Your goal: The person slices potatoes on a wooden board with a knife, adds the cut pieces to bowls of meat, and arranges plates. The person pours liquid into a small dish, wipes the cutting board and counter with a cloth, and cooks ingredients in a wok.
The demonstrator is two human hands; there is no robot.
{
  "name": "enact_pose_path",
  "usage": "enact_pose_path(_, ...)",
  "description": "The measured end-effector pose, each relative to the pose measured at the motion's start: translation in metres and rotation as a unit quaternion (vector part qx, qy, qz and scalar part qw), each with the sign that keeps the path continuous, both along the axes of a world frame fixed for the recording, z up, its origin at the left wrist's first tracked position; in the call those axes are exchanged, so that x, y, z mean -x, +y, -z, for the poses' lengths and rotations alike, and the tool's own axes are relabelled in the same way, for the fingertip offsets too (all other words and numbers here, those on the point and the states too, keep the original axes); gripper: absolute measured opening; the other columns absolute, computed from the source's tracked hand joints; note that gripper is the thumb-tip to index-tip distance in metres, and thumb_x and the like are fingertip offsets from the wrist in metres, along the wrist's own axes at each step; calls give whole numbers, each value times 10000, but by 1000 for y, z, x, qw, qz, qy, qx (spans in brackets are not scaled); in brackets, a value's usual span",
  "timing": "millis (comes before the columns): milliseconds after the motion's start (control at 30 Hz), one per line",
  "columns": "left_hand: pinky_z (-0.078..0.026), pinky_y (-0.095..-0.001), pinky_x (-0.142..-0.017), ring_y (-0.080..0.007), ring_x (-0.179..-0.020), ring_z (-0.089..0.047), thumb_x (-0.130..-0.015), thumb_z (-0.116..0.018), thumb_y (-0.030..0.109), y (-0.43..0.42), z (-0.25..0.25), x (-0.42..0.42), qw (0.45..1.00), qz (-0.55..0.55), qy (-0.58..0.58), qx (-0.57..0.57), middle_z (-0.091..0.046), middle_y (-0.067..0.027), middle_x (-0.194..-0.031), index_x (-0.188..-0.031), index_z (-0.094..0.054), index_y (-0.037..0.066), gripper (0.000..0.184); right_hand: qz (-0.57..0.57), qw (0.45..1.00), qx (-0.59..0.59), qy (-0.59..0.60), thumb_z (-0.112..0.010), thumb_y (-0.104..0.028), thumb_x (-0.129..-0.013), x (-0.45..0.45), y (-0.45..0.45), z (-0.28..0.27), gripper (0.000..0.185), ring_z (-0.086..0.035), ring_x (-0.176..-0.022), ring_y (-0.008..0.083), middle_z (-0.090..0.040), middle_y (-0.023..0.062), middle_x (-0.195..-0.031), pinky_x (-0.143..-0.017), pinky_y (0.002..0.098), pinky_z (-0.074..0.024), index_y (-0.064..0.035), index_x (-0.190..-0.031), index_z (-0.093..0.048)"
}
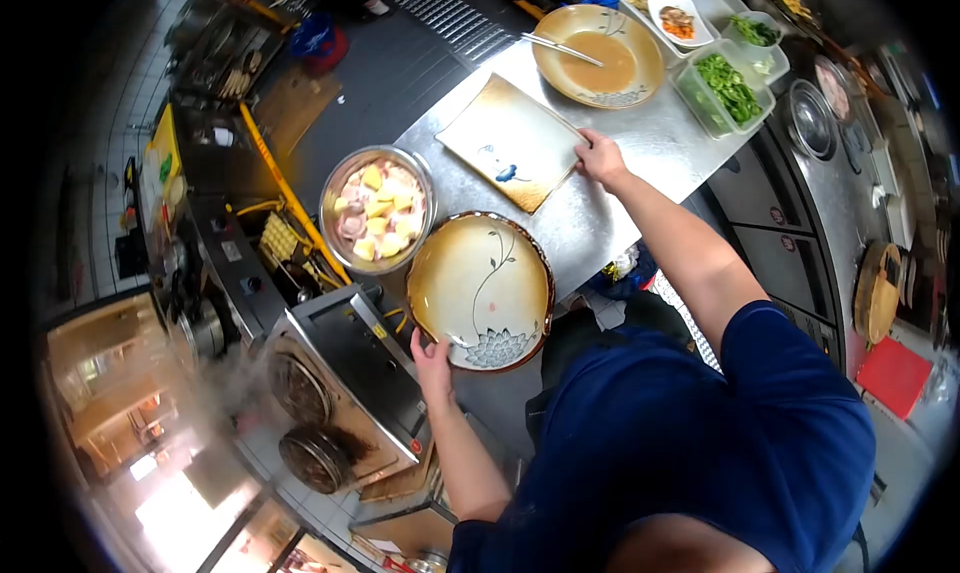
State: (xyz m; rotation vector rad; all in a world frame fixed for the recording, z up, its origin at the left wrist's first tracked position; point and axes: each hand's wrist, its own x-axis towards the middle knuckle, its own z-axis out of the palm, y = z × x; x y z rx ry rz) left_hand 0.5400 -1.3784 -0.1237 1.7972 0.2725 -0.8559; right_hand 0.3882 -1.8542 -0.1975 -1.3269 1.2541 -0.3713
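Observation:
My left hand (433, 361) grips the lower left rim of a large round plate (470, 293) with a flower drawing and a brown edge. With my right hand (598, 160) I hold the right edge of a rectangular cream plate (515, 138) with a blue flower, over the steel table. Left of the two plates stands a metal bowl (378, 211) filled with pale meat and yellow chunks. Farther up the table, a round dish (600, 58) holds brown liquid, with chopsticks (562, 49) resting across its rim.
The steel table (660, 188) carries a plastic tub of chopped greens (728, 88) and a small white dish (680, 23) at the upper right. Lower left is a stove (350, 373) with round burners. A cabinet (790, 223) stands at the right.

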Motion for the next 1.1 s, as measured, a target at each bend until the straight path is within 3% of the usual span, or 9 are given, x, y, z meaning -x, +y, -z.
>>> enact_pose_path(133, -517, -388, -976, -275, -1186, -613, -862, -601, -120, -6, 13, 25, 995, -44, 43, 77, -590, -156, -1336, -1494, -354, 25, 694, -17, 1000, -9, -13, -604, -31, -929, 8, 3, -13, 390, -636, -699, 130, -713, 94, -1016, -631, 285, -572, -40, -1317, -643)
enact_pose_path(433, -516, -386, -986, -292, -1200, -601, -849, -579, -138, 10, 18, 40, 993, -76, 34, 81, -556, -152, -1380, -1476, -366, 28, 682, -26, 999, -42, 6, -643, -82, -939, 23, -4, -24, 407, -641, -733, 108, -695, 51, -971, -658, 248, -530, 4, -1335, -611)
enact_pose_path(533, -514, -391, -993, -292, -1212, -594, -866, -576, -109, 13, 20, 37, 992, -76, 52, 90, -555, -158, -1380, -1469, -371, 27, 651, 18, 989, 101, 105, -670, -213, -940, 26, -2, 6, 384, -669, -752, 140, -708, 85, -899, -677, 284, -537, 20, -1245, -643)
enact_pose_path(633, -513, -399, -994, -296, -1209, -595, -889, -574, -76, 13, 20, 31, 992, -63, 70, 80, -555, -161, -1375, -1449, -389, 32, 600, 88, 961, 168, 202, -652, -377, -925, 38, 28, -7, 469, -704, -947, 388, -728, 232, -1030, -886, 431, -532, 25, -1166, -643)
enact_pose_path(733, -477, -365, -1009, -267, -1188, -602, -927, -627, 87, 8, 11, 23, 999, -39, -3, 1, -593, -170, -1325, -1502, -308, -36, 668, -72, 987, 20, 142, -520, -578, -974, 45, 100, -40, 640, -703, -869, 322, -710, 226, -920, -849, 422, -534, 23, -1168, -622)
enact_pose_path(833, -417, -323, -1047, -235, -1173, -588, -970, -647, 262, -7, 2, -17, 989, -31, -132, -64, -608, -171, -1309, -1558, -203, -96, 819, -285, 948, -124, 70, -486, -797, -884, 48, 173, -54, 1018, -686, -852, 242, -697, 200, -1084, -831, 401, -547, 20, -1485, -395)
enact_pose_path(933, -397, -336, -1085, -252, -1189, -578, -981, -643, 298, -42, 6, -85, 979, -55, -194, 10, -614, -174, -1278, -1556, -230, -82, 804, -341, 933, -114, 25, -623, -610, -905, 40, 213, -75, 912, -696, -991, 330, -644, 277, -1238, -911, 433, -541, 64, -1465, -368)
enact_pose_path(1000, -470, -428, -1062, -312, -1167, -607, -961, -621, 203, -88, -2, -118, 969, -176, -98, 146, -622, -201, -1243, -1486, -367, -83, 649, -305, 951, -45, 21, -643, -482, -912, 38, 229, -53, 786, -673, -1052, 417, -639, 325, -1210, -951, 465, -521, 82, -1404, -403)
enact_pose_path(1100, -566, -526, -955, -372, -1112, -643, -888, -573, 60, -101, 20, -171, 949, -98, 78, 291, -625, -221, -1217, -1344, -509, -81, 482, -304, 946, -26, 113, -619, -360, -902, 30, 227, -61, 646, -630, -1096, 492, -631, 370, -1166, -983, 492, -497, 95, -1324, -440)
